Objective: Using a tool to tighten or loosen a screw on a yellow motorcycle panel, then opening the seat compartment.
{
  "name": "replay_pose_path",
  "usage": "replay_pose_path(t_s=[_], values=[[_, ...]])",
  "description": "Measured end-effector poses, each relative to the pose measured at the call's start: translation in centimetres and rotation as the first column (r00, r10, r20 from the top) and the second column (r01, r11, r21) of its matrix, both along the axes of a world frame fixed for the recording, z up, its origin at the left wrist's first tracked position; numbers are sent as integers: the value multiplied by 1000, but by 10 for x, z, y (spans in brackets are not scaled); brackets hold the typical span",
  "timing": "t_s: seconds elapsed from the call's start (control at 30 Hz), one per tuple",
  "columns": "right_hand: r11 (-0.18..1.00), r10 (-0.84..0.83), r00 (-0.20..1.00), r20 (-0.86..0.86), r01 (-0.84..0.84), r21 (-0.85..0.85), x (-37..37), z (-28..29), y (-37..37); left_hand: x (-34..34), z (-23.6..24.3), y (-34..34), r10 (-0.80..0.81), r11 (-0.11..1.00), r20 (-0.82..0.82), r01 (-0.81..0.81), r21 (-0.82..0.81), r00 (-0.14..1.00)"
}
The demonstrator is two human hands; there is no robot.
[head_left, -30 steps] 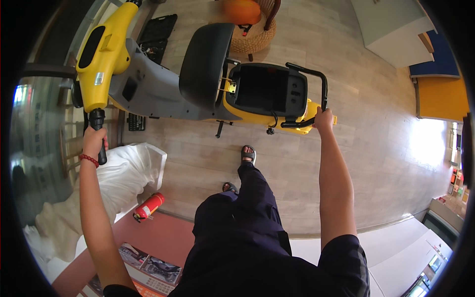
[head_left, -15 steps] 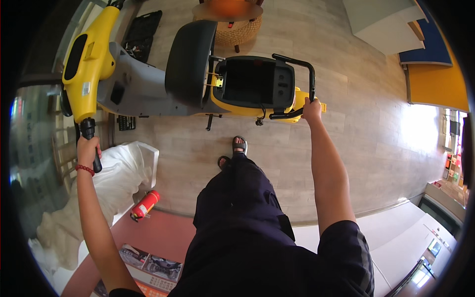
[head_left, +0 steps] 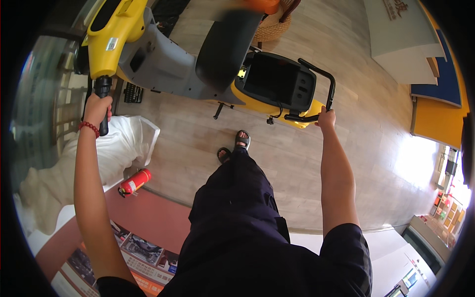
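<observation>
A yellow and grey electric scooter (head_left: 168,69) stands crosswise before me, its front to the left. My left hand (head_left: 98,109) is closed around the black handlebar grip (head_left: 103,88); a red bead bracelet circles that wrist. At the rear, my right hand (head_left: 325,118) is wrapped round the near end of the black grab rail (head_left: 330,81). The dark seat (head_left: 225,52) is tipped up toward the front, its upper part blurred. Behind it the black storage compartment (head_left: 271,76) lies exposed, too dark inside to make out. A stand or pedal (head_left: 217,111) juts from the near side.
White sheeting (head_left: 116,146) lies at left, with a red fire extinguisher (head_left: 134,182) next to it. A woven stool (head_left: 274,24) stands beyond the scooter. A white counter (head_left: 403,39) and blue-yellow furniture (head_left: 435,106) are at far right. My sandalled feet (head_left: 241,139) are on the wood floor.
The view has turned slightly clockwise. In it the scooter sits more slanted, shifted right, its front end higher. Both hands have kept their hold.
</observation>
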State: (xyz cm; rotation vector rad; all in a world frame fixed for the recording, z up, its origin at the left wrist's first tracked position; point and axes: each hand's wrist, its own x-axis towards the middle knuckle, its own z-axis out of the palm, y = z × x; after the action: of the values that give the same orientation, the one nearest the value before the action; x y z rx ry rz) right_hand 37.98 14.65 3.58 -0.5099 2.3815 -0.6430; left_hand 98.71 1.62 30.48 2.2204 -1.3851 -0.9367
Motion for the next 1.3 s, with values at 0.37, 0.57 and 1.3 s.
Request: replay_pose_path(t_s=[0.37, 0.57, 1.3], values=[[1000, 11, 1000, -20, -11, 4, -4, -5, -2, 5, -5, 3, 18, 1000, 20, -18, 11, 1000], [1000, 2, 1000, -28, -2, -6, -6, -3, 0, 4, -8, 4, -46, 999, -10, 46, -20, 999], [999, 32, 999, 36, -32, 4, -11, -3, -1, 15, -17, 0, -106, 994, 8, 106, -24, 994]])
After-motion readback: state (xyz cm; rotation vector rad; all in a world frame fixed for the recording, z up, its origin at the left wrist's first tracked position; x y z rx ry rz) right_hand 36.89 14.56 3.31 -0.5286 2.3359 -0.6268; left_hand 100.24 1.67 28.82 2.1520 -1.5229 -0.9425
